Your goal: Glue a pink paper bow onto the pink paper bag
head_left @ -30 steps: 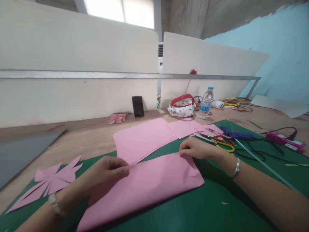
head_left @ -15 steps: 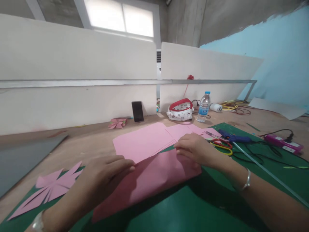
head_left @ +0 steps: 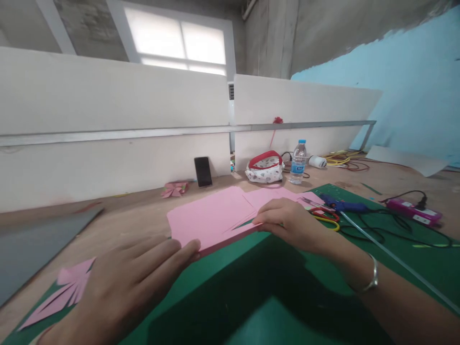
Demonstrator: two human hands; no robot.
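Room: bright window (head_left: 175, 40) at upper centre; white partition panels (head_left: 115, 124) across mid-frame; light-blue wall (head_left: 413, 81) at right; bare concrete wall (head_left: 316, 33) above; wooden worktop (head_left: 136, 215).

From my feed I see a long wooden table (head_left: 136, 215) against white partition boards. A green cutting mat (head_left: 273, 287) covers its near half; at 12 o'clock on the mat lies a stack of pink paper (head_left: 212, 215), at 9 o'clock a cut pink paper shape (head_left: 64, 292), and at 2 o'clock scissors (head_left: 323, 215), a blue glue gun (head_left: 345, 206) and black cables. A grey board (head_left: 32, 244) lies at 10 o'clock. Along the far edge I make out a folded pink flower (head_left: 174, 189), a phone (head_left: 203, 171) propped upright, a pouch (head_left: 265, 168) and a water bottle (head_left: 297, 163)
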